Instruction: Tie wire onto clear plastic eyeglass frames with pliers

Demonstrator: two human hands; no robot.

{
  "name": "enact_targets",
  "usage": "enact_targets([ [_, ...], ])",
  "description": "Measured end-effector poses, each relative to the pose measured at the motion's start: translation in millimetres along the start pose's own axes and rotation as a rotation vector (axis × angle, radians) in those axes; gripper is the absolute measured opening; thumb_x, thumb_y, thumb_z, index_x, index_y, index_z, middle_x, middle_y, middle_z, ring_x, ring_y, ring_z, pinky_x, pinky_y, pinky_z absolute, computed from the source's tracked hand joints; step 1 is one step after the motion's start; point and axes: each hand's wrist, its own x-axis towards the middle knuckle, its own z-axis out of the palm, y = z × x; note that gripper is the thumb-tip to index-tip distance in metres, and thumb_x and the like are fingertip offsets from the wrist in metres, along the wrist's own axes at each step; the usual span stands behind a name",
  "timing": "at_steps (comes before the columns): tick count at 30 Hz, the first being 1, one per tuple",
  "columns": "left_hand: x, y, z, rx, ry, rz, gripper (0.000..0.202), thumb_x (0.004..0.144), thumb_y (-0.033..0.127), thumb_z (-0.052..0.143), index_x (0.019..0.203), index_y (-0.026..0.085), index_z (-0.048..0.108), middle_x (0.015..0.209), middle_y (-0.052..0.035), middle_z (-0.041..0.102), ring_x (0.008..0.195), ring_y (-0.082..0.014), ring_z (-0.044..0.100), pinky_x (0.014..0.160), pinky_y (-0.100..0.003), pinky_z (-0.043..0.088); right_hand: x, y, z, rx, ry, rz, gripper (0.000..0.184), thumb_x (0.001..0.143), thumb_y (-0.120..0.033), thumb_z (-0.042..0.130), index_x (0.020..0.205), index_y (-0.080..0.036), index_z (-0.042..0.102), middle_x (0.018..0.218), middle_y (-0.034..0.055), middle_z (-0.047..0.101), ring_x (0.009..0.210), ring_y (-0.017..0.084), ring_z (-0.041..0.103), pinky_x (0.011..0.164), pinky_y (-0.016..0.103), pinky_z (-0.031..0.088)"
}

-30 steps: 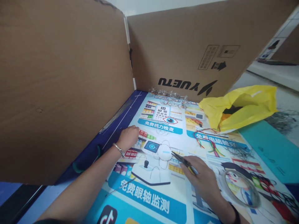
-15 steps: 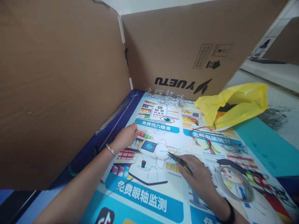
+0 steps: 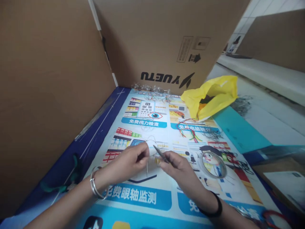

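Observation:
My left hand (image 3: 135, 159), a bangle at its wrist, is closed above the printed poster (image 3: 157, 195). Its fingers pinch a thin wire (image 3: 147, 168), one end of which hangs below the fist. Fine loops show just above the knuckles, but whether they are the same wire I cannot tell. My right hand (image 3: 177, 165), with a black band at the wrist, is wrapped round narrow-nosed pliers (image 3: 161, 154). Their dark tip points up and left, close to the left fingers. The jaws are too blurred to show whether they grip anything.
Cardboard walls (image 3: 152, 41) stand behind and at left. A yellow bag (image 3: 214, 95), coloured strings (image 3: 194, 136), wire tangles (image 3: 152, 89) and a clear tape roll (image 3: 213, 164) lie around the poster. A green-handled tool (image 3: 71, 181) is at left, a brown packet (image 3: 283, 178) at right.
My left hand has come nearer and to the right, beside the pliers. The pliers have moved left and up toward it. The whole view has turned to the right.

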Motion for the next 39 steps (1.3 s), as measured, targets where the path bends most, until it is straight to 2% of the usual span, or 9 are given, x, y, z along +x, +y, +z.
enact_targets([
  [5, -0.7, 6.1, 15.1, -0.105, -0.033, -0.048, 0.007, 0.081, 0.016, 0.044, 0.075, 0.019, 0.045, 0.07, 0.0027, 0.049, 0.064, -0.0122, 0.043, 0.057, -0.025, 0.033, -5.0, 0.0, 7.6, 0.048, -0.001, 0.035, 0.016, 0.075, -0.031, 0.057, 0.069, -0.018, 0.051, 0.065, -0.0035, 0.046, 0.063, 0.01, 0.041, 0.058, 0.022, 0.035],
  [9, 0.1, 7.2, 19.3, -0.294, -0.019, -0.105, 0.011, 0.085, 0.028, 0.049, 0.08, 0.019, 0.05, 0.072, 0.0024, 0.051, 0.065, -0.0122, 0.045, 0.058, -0.024, 0.035, -5.5, 2.3, 8.2, 0.078, 0.05, 0.05, 0.015, 0.075, -0.032, 0.056, 0.072, -0.018, 0.052, 0.065, -0.0032, 0.047, 0.062, 0.01, 0.041, 0.057, 0.022, 0.035],
  [14, 0.9, 2.7, 22.9, -0.444, -0.041, -0.16, 0.019, 0.086, 0.03, 0.049, 0.072, 0.017, 0.055, 0.062, 0.002, 0.054, 0.06, -0.0118, 0.049, 0.058, -0.024, 0.038, -7.5, 2.5, 9.9, 0.079, 0.043, 0.031, 0.015, 0.078, -0.031, 0.055, 0.072, -0.018, 0.053, 0.065, -0.0033, 0.049, 0.061, 0.01, 0.043, 0.056, 0.022, 0.037],
  [17, 2.9, -1.7, 20.1, -0.492, 0.065, -0.182, 0.021, 0.086, 0.029, 0.05, 0.069, 0.017, 0.055, 0.063, 0.0018, 0.056, 0.062, -0.0115, 0.051, 0.06, -0.024, 0.039, -7.6, 3.2, 3.6, -0.076, 0.046, -0.094, 0.012, 0.079, -0.03, 0.056, 0.078, -0.019, 0.055, 0.07, -0.0018, 0.054, 0.064, 0.011, 0.049, 0.058, 0.023, 0.041],
  [20, 4.4, -4.0, 15.0, -0.665, 0.168, -0.2, 0.017, 0.086, 0.031, 0.052, 0.076, 0.018, 0.056, 0.083, -0.0015, 0.064, 0.077, -0.0131, 0.057, 0.069, -0.025, 0.042, -4.5, 8.9, -9.6, -0.357, 0.172, -0.345, 0.012, 0.081, -0.028, 0.057, 0.088, -0.019, 0.055, 0.079, 0.002, 0.059, 0.071, 0.014, 0.053, 0.063, 0.026, 0.044],
  [23, 4.9, -3.9, 12.5, -0.935, 0.174, -0.26, 0.02, 0.086, 0.033, 0.052, 0.074, 0.018, 0.051, 0.096, -0.0058, 0.066, 0.086, -0.0171, 0.063, 0.071, -0.028, 0.046, 0.3, 15.8, -23.7, -0.696, 0.289, -0.585, 0.011, 0.081, -0.022, 0.057, 0.091, -0.018, 0.054, 0.083, 0.0056, 0.06, 0.079, 0.018, 0.053, 0.07, 0.031, 0.044],
  [26, 5.1, -3.2, 12.9, -1.1, 0.171, -0.288, 0.02, 0.086, 0.031, 0.053, 0.072, 0.018, 0.046, 0.091, -0.0071, 0.068, 0.084, -0.0188, 0.066, 0.07, -0.029, 0.049, 2.5, 18.2, -33.1, -1.018, 0.322, -0.755, 0.013, 0.08, -0.019, 0.058, 0.093, -0.015, 0.056, 0.084, 0.0086, 0.061, 0.082, 0.021, 0.052, 0.073, 0.036, 0.042],
  [30, 5.3, -3.5, 14.0, -1.16, 0.185, -0.308, 0.019, 0.086, 0.028, 0.054, 0.072, 0.017, 0.046, 0.087, -0.0071, 0.069, 0.076, -0.0157, 0.066, 0.073, -0.03, 0.05, -1.1, 17.1, -36.7, -1.245, 0.299, -0.867, 0.021, 0.078, -0.015, 0.061, 0.098, -0.014, 0.058, 0.087, 0.0089, 0.062, 0.085, 0.023, 0.052, 0.075, 0.039, 0.04],
  [39, 6.6, -2.1, 17.1, -1.137, 0.189, -0.4, 0.021, 0.08, 0.03, 0.061, 0.072, 0.016, 0.047, 0.087, -0.0087, 0.069, 0.075, -0.0162, 0.067, 0.068, -0.028, 0.051, -6.9, 11.4, -33.9, -1.32, 0.269, -0.969, 0.019, 0.081, -0.012, 0.056, 0.099, -0.015, 0.06, 0.089, 0.0075, 0.064, 0.087, 0.022, 0.053, 0.076, 0.037, 0.039],
])
